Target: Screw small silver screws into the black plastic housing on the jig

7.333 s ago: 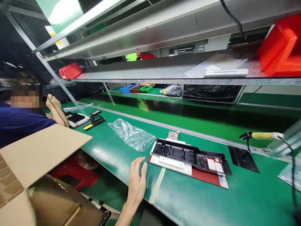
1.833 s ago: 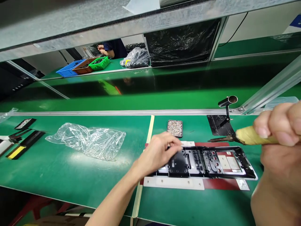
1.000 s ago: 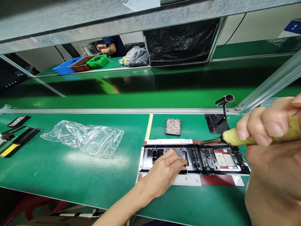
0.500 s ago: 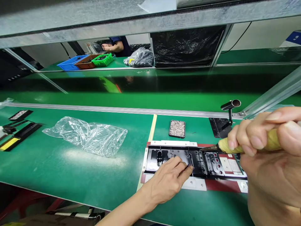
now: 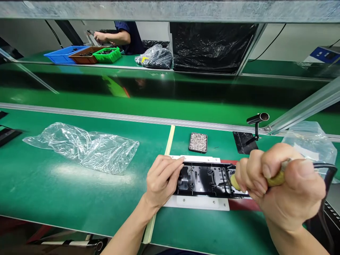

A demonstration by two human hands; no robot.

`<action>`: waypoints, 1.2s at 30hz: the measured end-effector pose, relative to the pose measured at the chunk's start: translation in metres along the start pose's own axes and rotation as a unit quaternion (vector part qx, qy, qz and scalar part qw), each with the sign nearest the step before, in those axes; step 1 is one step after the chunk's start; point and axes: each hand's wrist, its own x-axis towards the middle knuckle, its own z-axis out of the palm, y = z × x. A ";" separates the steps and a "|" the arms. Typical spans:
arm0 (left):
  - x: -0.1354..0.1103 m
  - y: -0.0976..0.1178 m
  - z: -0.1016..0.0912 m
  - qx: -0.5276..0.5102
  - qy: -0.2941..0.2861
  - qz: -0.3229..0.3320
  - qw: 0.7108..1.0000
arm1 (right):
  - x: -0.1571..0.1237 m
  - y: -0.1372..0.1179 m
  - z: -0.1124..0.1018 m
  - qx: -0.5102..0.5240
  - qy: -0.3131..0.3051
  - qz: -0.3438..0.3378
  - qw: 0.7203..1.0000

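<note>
A black plastic frame [image 5: 204, 178] lies in a white and red jig [image 5: 198, 202] on the green bench. My left hand [image 5: 162, 180] rests on the frame's left end with its fingers stretched out together, holding it down. My right hand [image 5: 278, 186] is closed round the yellow handle of a soldering iron [image 5: 275, 180]. The iron's tip points left onto the right half of the frame and is mostly hidden by my fingers. Its black cable [image 5: 326, 177] loops off to the right.
A small black tray of tiny metal parts [image 5: 198, 142] sits just behind the jig, with the iron's stand [image 5: 255, 129] to its right. A crumpled clear bag [image 5: 82, 147] lies at the left, another [image 5: 310, 141] at the right. A person works behind coloured bins [image 5: 85, 55].
My left hand has slid from the frame's middle to its left end. My right hand has brought the iron down and left onto the frame. The view has tilted downward.
</note>
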 end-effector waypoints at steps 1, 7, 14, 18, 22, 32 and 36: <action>-0.002 -0.002 0.000 -0.014 0.003 -0.022 1.000 | -0.001 0.002 0.000 0.000 -0.003 0.006 1.000; -0.006 -0.006 0.000 -0.054 0.003 -0.092 0.994 | -0.002 0.006 0.001 -0.013 -0.019 0.013 1.000; -0.007 -0.005 0.001 -0.057 0.001 -0.101 0.993 | -0.005 0.012 -0.001 -0.030 -0.032 0.013 0.999; -0.006 -0.006 0.001 -0.056 0.002 -0.102 0.993 | -0.004 0.015 0.000 -0.029 -0.039 0.008 0.999; -0.008 -0.006 0.000 -0.054 0.001 -0.100 0.993 | -0.004 0.017 0.001 -0.038 -0.042 0.003 0.998; -0.011 -0.009 0.001 -0.056 -0.007 -0.112 0.992 | -0.008 0.024 -0.005 -0.055 -0.058 0.014 0.997; -0.010 -0.009 0.001 -0.057 -0.008 -0.112 0.992 | -0.009 0.023 -0.006 -0.044 -0.055 0.023 0.997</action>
